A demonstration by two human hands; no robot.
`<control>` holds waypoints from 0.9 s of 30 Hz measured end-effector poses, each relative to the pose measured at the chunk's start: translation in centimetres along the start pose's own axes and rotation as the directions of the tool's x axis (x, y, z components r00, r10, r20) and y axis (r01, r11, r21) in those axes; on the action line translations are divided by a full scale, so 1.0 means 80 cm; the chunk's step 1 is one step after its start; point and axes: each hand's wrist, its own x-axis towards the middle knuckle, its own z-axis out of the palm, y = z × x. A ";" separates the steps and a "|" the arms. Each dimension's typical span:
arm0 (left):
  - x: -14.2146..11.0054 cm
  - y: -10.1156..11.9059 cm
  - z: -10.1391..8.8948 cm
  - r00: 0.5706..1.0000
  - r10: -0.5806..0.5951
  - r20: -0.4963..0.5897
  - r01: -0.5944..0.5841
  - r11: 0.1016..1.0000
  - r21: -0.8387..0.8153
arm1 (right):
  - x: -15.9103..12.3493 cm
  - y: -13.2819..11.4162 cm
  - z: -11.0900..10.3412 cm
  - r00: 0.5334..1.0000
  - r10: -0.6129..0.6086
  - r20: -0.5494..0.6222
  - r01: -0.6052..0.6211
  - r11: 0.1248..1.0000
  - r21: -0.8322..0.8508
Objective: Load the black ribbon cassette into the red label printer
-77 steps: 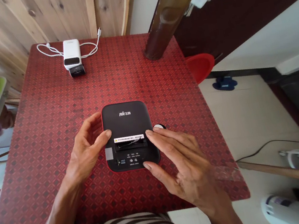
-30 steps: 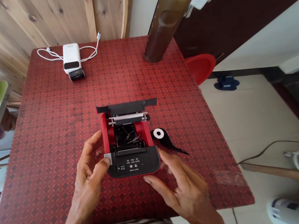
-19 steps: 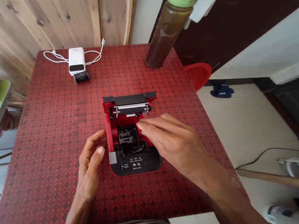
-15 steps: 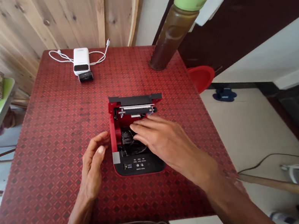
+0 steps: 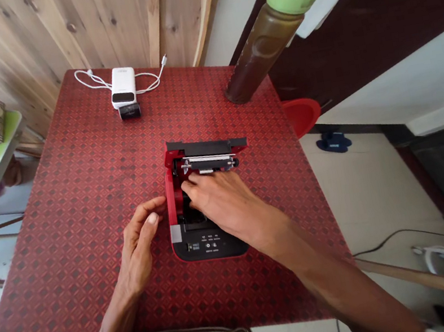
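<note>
A small red and black printer (image 5: 206, 237) sits on the table with its lid (image 5: 206, 146) raised, showing a roller (image 5: 213, 163) on the lid's inner side. My right hand (image 5: 223, 200) reaches down into the compartment, its fingers bent and pressed together. Whatever the fingertips grip is hidden by the hand. Dark, glossy material shows below the fingers in the compartment. My left hand (image 5: 142, 237) rests beside the printer's left wall, fingers stretched and thumb apart, fingertips at or touching the red side; it holds nothing.
Toward the back of the table (image 5: 77, 174) lie a white power bank (image 5: 123, 86) with a cable (image 5: 153, 81) and a small black roll (image 5: 129, 111). A tall bottle (image 5: 253, 51) with a green lid stands back right. A red stool (image 5: 303, 116) is beyond the right edge.
My right hand has moved left and deeper into the printer's compartment, its fingers now more bent, covering the black glossy material seen before. My left hand stays beside the printer.
</note>
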 end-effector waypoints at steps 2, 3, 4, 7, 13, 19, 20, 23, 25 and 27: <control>0.000 0.001 0.000 1.000 -0.008 -0.002 0.008 1.000 0.005 | 0.001 0.000 -0.002 1.000 -0.006 0.007 0.006 1.000 -0.013; 0.001 0.002 0.000 1.000 -0.010 -0.001 0.010 1.000 0.005 | 0.000 0.001 -0.002 1.000 -0.011 0.001 0.011 1.000 -0.018; 0.001 0.002 0.000 1.000 -0.014 0.001 0.014 1.000 0.004 | -0.002 0.002 -0.002 1.000 -0.013 -0.010 0.013 1.000 -0.018; 0.001 0.004 0.001 0.999 -0.033 0.006 0.033 0.999 -0.004 | -0.012 0.007 0.003 0.998 0.009 -0.069 -0.009 1.000 0.006; -0.001 0.011 0.004 0.998 -0.055 -0.005 0.055 0.998 0.021 | -0.050 0.007 0.030 0.888 -0.011 -0.460 0.058 0.995 0.087; -0.002 0.011 0.003 0.997 -0.081 -0.020 0.082 0.996 0.041 | -0.109 0.039 0.047 0.661 0.262 -0.704 0.261 0.799 0.542; -0.001 0.010 0.003 0.997 -0.076 -0.024 0.077 0.996 0.044 | -0.116 0.051 0.052 0.645 0.355 -0.676 0.258 0.732 0.630; 0.000 0.006 0.001 0.998 -0.053 -0.030 0.055 0.998 0.044 | -0.117 0.090 0.075 0.542 0.634 -0.551 0.225 0.523 0.822; 0.001 0.004 0.001 0.998 -0.046 -0.035 0.047 0.998 0.048 | -0.104 0.111 0.095 0.475 0.746 -0.466 0.192 0.429 0.883; 0.002 0.004 0.000 0.998 -0.046 -0.039 0.048 0.997 0.059 | -0.084 0.124 0.115 0.419 0.829 -0.371 0.126 0.351 0.928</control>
